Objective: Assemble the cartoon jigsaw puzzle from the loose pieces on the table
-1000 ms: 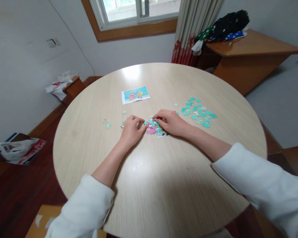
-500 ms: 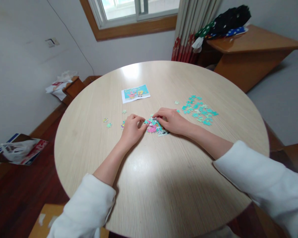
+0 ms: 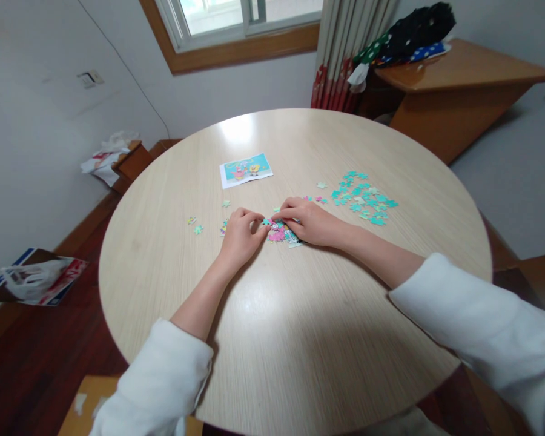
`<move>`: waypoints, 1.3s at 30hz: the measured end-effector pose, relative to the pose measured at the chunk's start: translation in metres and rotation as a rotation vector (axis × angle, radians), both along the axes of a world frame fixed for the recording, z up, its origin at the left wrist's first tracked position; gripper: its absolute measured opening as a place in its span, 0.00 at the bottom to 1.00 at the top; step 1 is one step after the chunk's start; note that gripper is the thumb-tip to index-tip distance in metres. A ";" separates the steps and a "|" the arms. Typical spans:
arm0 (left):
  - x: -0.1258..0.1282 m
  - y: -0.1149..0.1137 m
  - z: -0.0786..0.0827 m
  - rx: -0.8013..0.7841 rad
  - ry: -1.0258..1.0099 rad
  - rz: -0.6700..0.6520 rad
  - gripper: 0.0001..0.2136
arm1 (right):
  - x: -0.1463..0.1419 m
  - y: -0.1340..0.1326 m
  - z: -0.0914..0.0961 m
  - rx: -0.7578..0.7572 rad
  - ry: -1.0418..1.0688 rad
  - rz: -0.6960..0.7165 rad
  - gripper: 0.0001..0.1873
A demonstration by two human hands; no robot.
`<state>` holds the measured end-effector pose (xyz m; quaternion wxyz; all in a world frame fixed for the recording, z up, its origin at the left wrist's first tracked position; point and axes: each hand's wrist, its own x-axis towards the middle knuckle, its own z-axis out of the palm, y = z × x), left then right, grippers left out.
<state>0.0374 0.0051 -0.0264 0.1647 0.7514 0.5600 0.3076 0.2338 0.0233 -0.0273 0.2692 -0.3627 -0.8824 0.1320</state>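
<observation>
A partly joined jigsaw puzzle (image 3: 278, 235) in pink, teal and white lies flat on the round table, between my hands. My left hand (image 3: 241, 233) pinches a small teal puzzle piece (image 3: 266, 222) at the puzzle's left edge. Over the puzzle's upper right part rests my right hand (image 3: 306, 219), its thumb and fingertips closed on the puzzle's top edge and covering much of it. Whether a separate piece is between those fingertips is hidden. Just left of my left hand, a few yellow and purple pieces (image 3: 224, 227) show in part.
Many loose teal pieces (image 3: 363, 198) are spread at the right. A few pink pieces (image 3: 320, 199) lie beyond my right hand. Single pieces (image 3: 198, 229) sit at the left. The printed reference picture (image 3: 246, 170) lies farther back on the round table (image 3: 263, 333).
My right hand has shifted slightly left along the puzzle's top edge, uncovering pink pieces behind it. My left hand stays at the left edge. The view has tilted slightly.
</observation>
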 end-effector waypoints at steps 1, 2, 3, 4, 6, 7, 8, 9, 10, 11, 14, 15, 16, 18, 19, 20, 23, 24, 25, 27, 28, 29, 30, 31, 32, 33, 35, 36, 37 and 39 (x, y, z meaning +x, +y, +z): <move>0.000 0.000 0.000 -0.002 0.001 0.001 0.04 | 0.000 0.000 0.000 -0.002 -0.003 0.004 0.18; 0.000 0.001 0.000 -0.003 0.002 0.001 0.05 | 0.000 0.000 0.000 -0.005 -0.006 0.006 0.18; -0.001 0.001 -0.001 -0.002 0.002 0.000 0.05 | 0.000 0.000 0.000 -0.008 -0.007 0.008 0.18; -0.001 0.001 -0.001 0.000 0.001 -0.003 0.05 | 0.000 0.000 0.000 -0.010 -0.009 0.010 0.18; -0.001 0.001 -0.002 0.005 0.000 -0.009 0.04 | 0.000 0.000 0.000 -0.010 -0.008 0.013 0.18; -0.001 0.001 -0.002 0.008 -0.001 -0.010 0.04 | 0.000 0.000 0.000 -0.008 -0.008 0.014 0.18; -0.001 0.001 -0.002 0.010 -0.002 -0.011 0.04 | 0.000 0.000 0.000 -0.005 -0.009 0.016 0.18; -0.001 0.001 -0.002 0.013 -0.003 -0.010 0.04 | -0.001 0.000 0.001 -0.002 -0.010 0.017 0.19; -0.001 0.001 -0.002 0.014 -0.004 -0.009 0.04 | -0.001 -0.001 0.001 0.000 -0.011 0.017 0.18; -0.001 0.001 -0.002 0.015 -0.005 -0.008 0.04 | -0.001 -0.001 0.001 0.001 -0.013 0.016 0.18; -0.001 0.001 -0.003 0.020 -0.012 -0.010 0.04 | -0.001 -0.001 0.001 0.001 -0.016 0.016 0.18; -0.001 0.001 -0.003 0.023 -0.015 -0.012 0.04 | -0.001 -0.001 0.001 0.002 -0.018 0.016 0.18; -0.002 0.002 -0.004 0.026 -0.016 -0.013 0.04 | -0.001 0.000 0.001 0.005 -0.020 0.016 0.18; -0.002 0.002 -0.004 0.031 -0.015 -0.015 0.04 | 0.000 0.001 0.000 0.012 -0.024 0.017 0.18; -0.002 0.002 -0.004 0.031 -0.013 -0.015 0.04 | 0.000 0.001 -0.001 0.016 -0.026 0.018 0.19; -0.002 0.002 -0.004 0.030 -0.012 -0.014 0.04 | 0.000 0.001 -0.001 0.020 -0.027 0.018 0.19; -0.002 0.001 -0.003 0.027 -0.012 -0.014 0.03 | 0.000 0.002 -0.001 0.026 -0.028 0.018 0.19; -0.002 0.001 -0.002 0.028 -0.015 -0.015 0.03 | 0.000 0.002 -0.001 0.025 -0.028 0.016 0.19; -0.002 0.001 -0.002 0.030 -0.019 -0.016 0.03 | 0.000 0.002 -0.001 0.023 -0.029 0.015 0.19; -0.002 0.000 -0.001 0.037 -0.030 -0.021 0.03 | 0.000 0.002 -0.002 0.016 -0.032 0.012 0.19; -0.002 0.000 -0.001 0.041 -0.036 -0.025 0.03 | 0.000 0.002 -0.002 0.012 -0.033 0.011 0.19; -0.002 0.000 -0.001 0.042 -0.042 -0.032 0.04 | 0.000 0.002 -0.002 0.009 -0.033 0.010 0.19; -0.002 0.000 -0.002 0.041 -0.047 -0.040 0.05 | 0.000 0.002 -0.002 0.006 -0.033 0.009 0.19; -0.002 0.001 -0.002 0.040 -0.052 -0.046 0.07 | 0.000 0.002 -0.002 0.004 -0.033 0.010 0.19; -0.003 0.001 -0.003 0.037 -0.058 -0.051 0.08 | 0.000 0.002 -0.002 0.004 -0.031 0.009 0.19; -0.003 0.001 -0.003 0.033 -0.062 -0.054 0.09 | 0.000 0.002 -0.003 0.005 -0.030 0.007 0.19; -0.003 0.001 -0.003 0.030 -0.069 -0.054 0.10 | 0.000 0.003 -0.003 0.005 -0.033 0.006 0.18; -0.003 0.001 -0.003 0.030 -0.066 -0.054 0.10 | 0.000 0.003 -0.003 0.005 -0.035 0.004 0.18; -0.003 0.001 -0.002 0.032 -0.058 -0.058 0.11 | 0.000 0.003 -0.003 0.005 -0.038 0.004 0.18; -0.003 0.001 -0.001 0.039 -0.030 -0.065 0.11 | 0.000 0.003 -0.003 0.005 -0.043 0.005 0.19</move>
